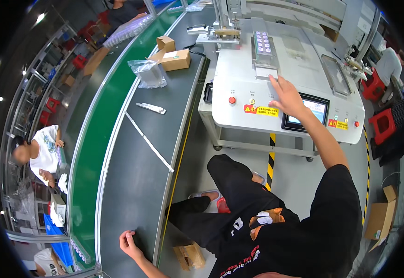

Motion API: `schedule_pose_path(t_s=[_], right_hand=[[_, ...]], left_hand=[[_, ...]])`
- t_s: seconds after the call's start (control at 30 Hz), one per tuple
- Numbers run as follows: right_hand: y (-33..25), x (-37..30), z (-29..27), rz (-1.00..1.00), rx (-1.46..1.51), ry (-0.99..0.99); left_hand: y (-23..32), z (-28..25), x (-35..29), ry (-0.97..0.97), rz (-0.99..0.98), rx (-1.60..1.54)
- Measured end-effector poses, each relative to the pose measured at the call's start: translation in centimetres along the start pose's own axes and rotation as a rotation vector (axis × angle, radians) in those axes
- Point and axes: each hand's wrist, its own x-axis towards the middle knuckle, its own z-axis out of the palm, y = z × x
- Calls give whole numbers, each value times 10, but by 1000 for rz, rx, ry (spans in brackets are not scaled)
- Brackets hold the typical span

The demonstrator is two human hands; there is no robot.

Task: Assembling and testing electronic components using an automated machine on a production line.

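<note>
My right hand (287, 98) reaches over the front of a white tabletop machine (236, 85). Its fingers are stretched out and apart, the fingertips at a small white block (266, 73); whether they press on it I cannot tell. Directly behind that block, a metal fixture (264, 61) bears a row of small purple-and-white printed pieces (262, 42). Beneath my right wrist is a touch screen (309, 111), partly covered by the forearm. Far from the machine, my left hand (130, 245) is over the dark bench top (137, 199), fingers loosely bent, nothing visible in them.
On the bench lie an opened cardboard box (176, 60), a clear plastic bag (148, 74), a white packet (151, 108) and a white strip (149, 141). A green conveyor (88, 185) runs alongside. Red buttons (232, 100) sit on the machine's front. A person (44, 148) works across the conveyor.
</note>
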Motion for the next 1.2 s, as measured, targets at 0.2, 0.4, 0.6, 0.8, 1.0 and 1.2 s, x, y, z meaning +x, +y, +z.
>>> schedule_pose_path(t_s=[0.2,0.4,0.6,0.8,1.0,1.2], right_hand=[[-2,-8,-2,5,-184,-6],[-14,2,11,37,-59,113],[-123,-27,42,-57,230,495],[-302,6,57,-480,742,160],[-362,6,62,-508,488,95],[-330,-22,82,-383,915,220]], left_hand=[[3,10,2,-5,17,-6],[-3,1,12,-21,-60,34],[13,67,63,36,16,503],[26,87,84,59,11,749],[23,78,73,134,-11,424],[23,79,75,90,-8,440]])
